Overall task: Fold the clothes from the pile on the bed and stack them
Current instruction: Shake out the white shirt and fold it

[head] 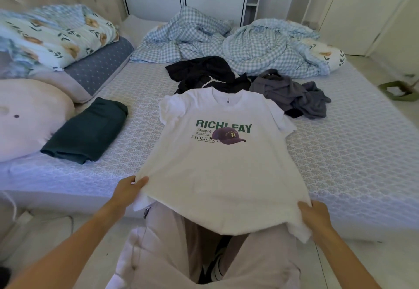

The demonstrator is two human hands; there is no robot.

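A white T-shirt point(217, 164) with green lettering and a purple cap print lies face up on the bed, its hem hanging over the near edge. My left hand point(129, 189) pinches the hem's left corner and my right hand point(315, 215) grips the right corner. Behind the collar sits the pile: a black garment point(204, 73) and a grey garment point(290, 93), both crumpled. A folded dark green garment point(88, 131) lies to the left on the mattress.
The patterned bed sheet point(351, 141) covers the mattress. A round pale cushion point(27, 116) and floral pillows point(52, 37) are at the left. A crumpled checked duvet point(238, 41) fills the back. White cupboards stand behind. My legs are below the bed edge.
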